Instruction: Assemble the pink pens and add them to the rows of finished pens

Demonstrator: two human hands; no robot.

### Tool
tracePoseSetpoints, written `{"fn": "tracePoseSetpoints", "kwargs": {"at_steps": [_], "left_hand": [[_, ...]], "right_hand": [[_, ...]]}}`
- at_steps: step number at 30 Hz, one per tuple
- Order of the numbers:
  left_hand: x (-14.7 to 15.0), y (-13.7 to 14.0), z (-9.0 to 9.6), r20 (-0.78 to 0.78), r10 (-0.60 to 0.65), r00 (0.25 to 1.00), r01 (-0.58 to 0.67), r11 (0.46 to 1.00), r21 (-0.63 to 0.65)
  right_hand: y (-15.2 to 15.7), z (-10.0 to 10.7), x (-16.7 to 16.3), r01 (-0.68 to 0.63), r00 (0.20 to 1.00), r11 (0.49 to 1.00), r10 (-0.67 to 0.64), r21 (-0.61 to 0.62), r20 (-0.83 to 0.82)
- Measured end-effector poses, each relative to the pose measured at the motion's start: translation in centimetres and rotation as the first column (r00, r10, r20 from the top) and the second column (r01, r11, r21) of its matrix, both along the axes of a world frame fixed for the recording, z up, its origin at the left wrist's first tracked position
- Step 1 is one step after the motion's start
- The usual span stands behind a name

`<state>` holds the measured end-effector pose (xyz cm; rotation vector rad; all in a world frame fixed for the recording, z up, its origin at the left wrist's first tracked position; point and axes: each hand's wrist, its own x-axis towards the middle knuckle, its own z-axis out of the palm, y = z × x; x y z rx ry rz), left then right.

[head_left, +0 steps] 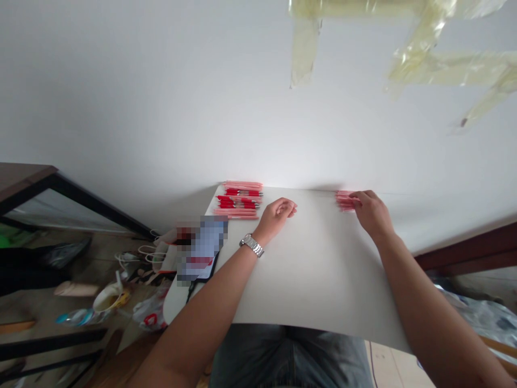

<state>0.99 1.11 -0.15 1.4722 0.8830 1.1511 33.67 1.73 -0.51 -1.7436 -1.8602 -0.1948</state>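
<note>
My right hand (pixel 372 211) is at the back right of the white table, its fingertips closed on a pink pen at the right end of a small row of pink pens (pixel 343 201). The fingers cover the ends of these pens. Near the middle of the table my left hand (pixel 279 212), with a metal watch (pixel 252 245) on the wrist, has its fingers curled in, and nothing shows in them. To its left lies a bigger group of pens, with pink ones (pixel 242 185) at the back, red ones (pixel 239 202) among them and more pink ones (pixel 236 213) in front.
The white table (pixel 315 269) stands against a white wall (pixel 181 97) with yellowed tape (pixel 305 51). A phone (pixel 204 250), blurred out, lies at the left edge with a cable. Below left are a cup (pixel 108 298), a bottle (pixel 76 317) and bags on the floor.
</note>
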Motion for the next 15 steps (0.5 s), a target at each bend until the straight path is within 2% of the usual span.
{"fn": "tracePoseSetpoints", "kwargs": {"at_steps": [7, 15], "left_hand": [[0.0, -0.2, 0.3, 0.003, 0.003, 1.000, -0.002, 1.000, -0.004], [-0.1, 0.0, 0.0, -0.028, 0.004, 1.000, -0.004, 1.000, -0.005]], "right_hand": [[-0.4, 0.6, -0.4, 0.009, 1.000, 0.999, -0.009, -0.034, -0.012], [-0.9, 1.4, -1.0, -0.037, 0.998, 0.999, 0.038, 0.029, -0.055]]}}
